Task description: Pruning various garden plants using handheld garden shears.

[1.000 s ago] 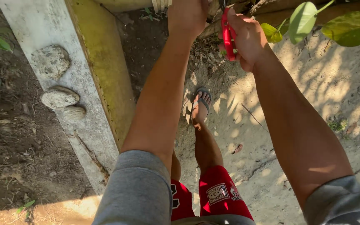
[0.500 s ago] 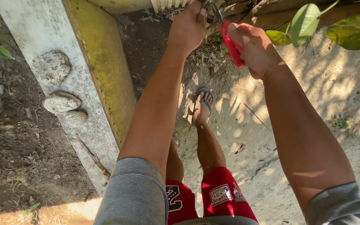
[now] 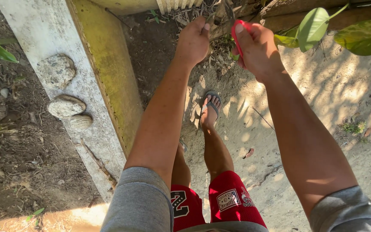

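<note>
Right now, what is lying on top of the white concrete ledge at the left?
Three grey stones lie on the white concrete ledge: a big one, then two smaller ones touching each other. What is under the stones is covered and cannot be seen.

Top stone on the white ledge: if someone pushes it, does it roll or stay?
The top stone looks lumpy and rather flat, so it would probably scrape or rock, not roll. It seems dense, likely heavy for its size. The ledge is narrow, so a sideways push could tip it onto the soil. Its rough, dusty surface should give a hand decent grip.
</note>
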